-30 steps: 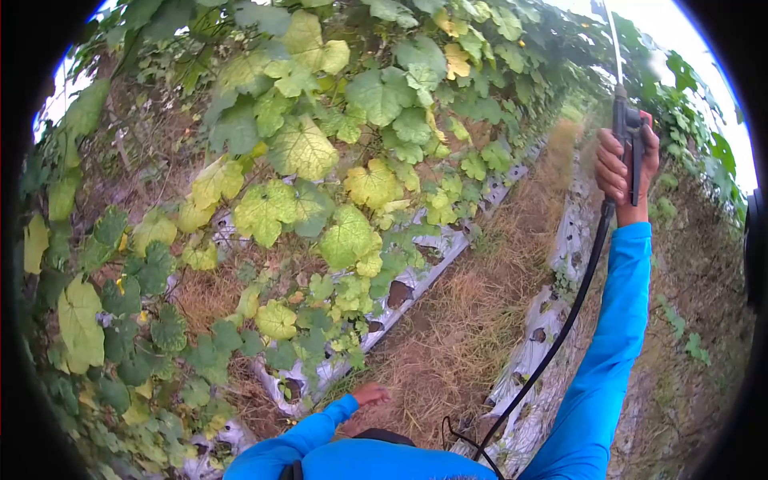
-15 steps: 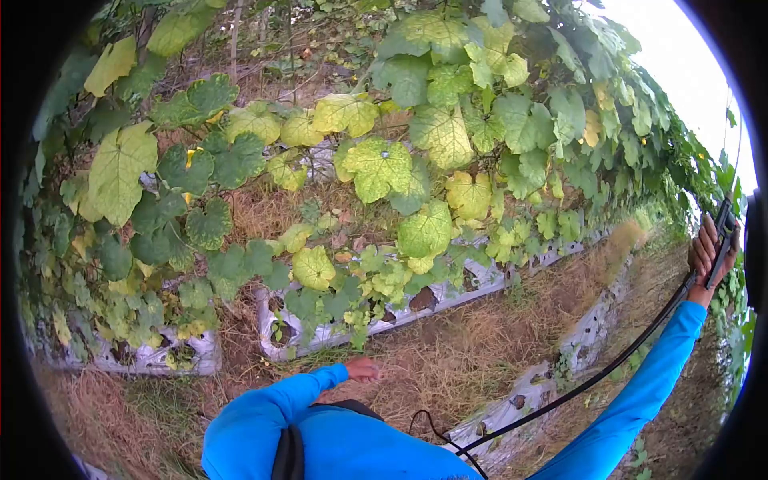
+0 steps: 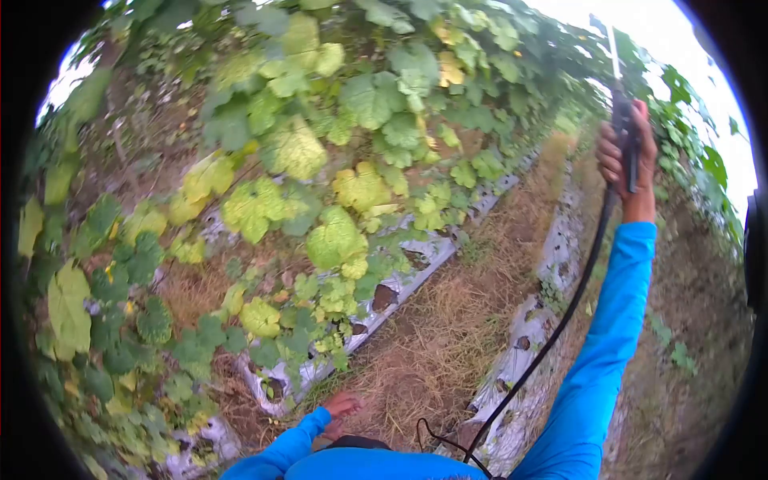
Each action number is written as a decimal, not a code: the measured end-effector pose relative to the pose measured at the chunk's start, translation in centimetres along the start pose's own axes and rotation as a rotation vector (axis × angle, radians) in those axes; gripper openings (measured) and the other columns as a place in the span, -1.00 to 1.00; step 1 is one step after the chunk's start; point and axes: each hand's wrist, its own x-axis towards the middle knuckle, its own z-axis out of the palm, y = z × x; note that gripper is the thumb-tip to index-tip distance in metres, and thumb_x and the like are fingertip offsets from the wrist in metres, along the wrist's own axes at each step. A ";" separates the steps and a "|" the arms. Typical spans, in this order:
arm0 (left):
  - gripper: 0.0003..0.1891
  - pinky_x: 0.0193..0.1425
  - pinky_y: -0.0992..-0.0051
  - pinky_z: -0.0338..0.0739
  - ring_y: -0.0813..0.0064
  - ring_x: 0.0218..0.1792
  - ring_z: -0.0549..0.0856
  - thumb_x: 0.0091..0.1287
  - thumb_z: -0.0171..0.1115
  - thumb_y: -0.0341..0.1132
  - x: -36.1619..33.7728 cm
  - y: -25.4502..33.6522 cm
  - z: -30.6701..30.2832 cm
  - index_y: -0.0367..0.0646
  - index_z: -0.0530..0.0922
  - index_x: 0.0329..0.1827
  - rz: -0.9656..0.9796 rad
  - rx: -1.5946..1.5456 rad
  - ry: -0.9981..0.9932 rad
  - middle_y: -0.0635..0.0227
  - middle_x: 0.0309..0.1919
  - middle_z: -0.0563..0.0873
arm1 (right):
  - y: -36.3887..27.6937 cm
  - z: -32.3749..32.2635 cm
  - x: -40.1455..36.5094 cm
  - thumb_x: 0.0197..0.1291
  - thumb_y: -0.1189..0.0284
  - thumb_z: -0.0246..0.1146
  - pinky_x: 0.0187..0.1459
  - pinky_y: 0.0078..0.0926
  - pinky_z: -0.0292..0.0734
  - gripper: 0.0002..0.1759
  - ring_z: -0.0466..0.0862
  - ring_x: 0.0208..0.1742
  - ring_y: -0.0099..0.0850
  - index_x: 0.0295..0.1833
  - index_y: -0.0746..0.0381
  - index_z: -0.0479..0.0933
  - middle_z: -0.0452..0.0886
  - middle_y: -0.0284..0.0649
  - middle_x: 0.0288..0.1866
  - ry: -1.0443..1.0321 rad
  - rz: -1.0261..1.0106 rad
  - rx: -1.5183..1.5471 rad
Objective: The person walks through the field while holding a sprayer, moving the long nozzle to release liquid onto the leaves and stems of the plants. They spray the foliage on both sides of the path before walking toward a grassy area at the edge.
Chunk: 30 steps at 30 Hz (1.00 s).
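My right hand (image 3: 628, 160) is raised at arm's length in a blue sleeve, closed around the black handle of a spray wand (image 3: 622, 104) whose thin metal lance points up toward the sky. A black hose (image 3: 560, 320) runs from the handle down to my body. My left hand (image 3: 342, 406) hangs low near my waist, fingers loosely spread, holding nothing. A wall of green and yellowing vine leaves (image 3: 320, 160) stands to my left.
A dry straw path (image 3: 456, 320) runs ahead between two beds covered with silver plastic mulch (image 3: 528, 336). More vines (image 3: 696, 160) rise on the right. Bare soil slopes along the right edge.
The view has swung back to the right along the row. My right hand with the wand now appears raised high in the upper right instead of at the far right edge.
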 end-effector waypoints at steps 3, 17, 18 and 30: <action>-0.69 -0.26 0.56 0.56 0.55 -0.28 0.66 0.31 0.12 -0.14 0.6 -1.0 0.6 -0.19 0.61 -0.10 -0.114 0.028 -0.045 0.35 -0.23 0.70 | 2.8 -0.5 -1.6 -0.02 -0.17 0.30 -0.76 -0.71 0.23 -0.45 0.27 -0.79 -0.67 -0.47 0.08 0.33 0.26 -0.53 -0.71 0.293 0.019 -0.239; -0.68 -0.30 0.59 0.55 0.61 -0.36 0.64 0.33 0.13 -0.18 -0.6 1.4 2.5 -0.26 0.59 -0.07 -0.322 0.076 -0.281 0.33 -0.22 0.70 | 16.0 5.2 -20.7 -0.05 0.16 0.45 -0.50 -0.58 0.29 -0.59 0.35 -0.54 -0.69 -0.47 0.27 0.50 0.42 -0.45 -0.62 0.739 -0.081 -0.740; -0.68 -0.30 0.59 0.55 0.61 -0.36 0.64 0.34 0.13 -0.17 -0.9 2.4 2.7 -0.26 0.60 -0.06 -0.286 0.085 -0.295 0.33 -0.22 0.70 | 16.9 6.6 -21.9 -0.05 0.16 0.45 -0.50 -0.58 0.29 -0.59 0.35 -0.54 -0.69 -0.47 0.27 0.50 0.42 -0.45 -0.62 0.761 -0.069 -0.742; -0.65 -0.36 0.65 0.49 0.68 -0.39 0.60 0.36 0.07 -0.06 -10.1 -4.0 -1.6 -0.13 0.62 -0.03 -0.294 0.280 -0.518 0.44 -0.25 0.71 | 7.1 17.1 -20.5 0.10 0.13 0.34 -0.74 -0.72 0.04 -0.58 0.19 -0.78 -0.76 -0.51 0.05 0.25 0.23 -0.57 -0.70 0.716 -0.150 -0.400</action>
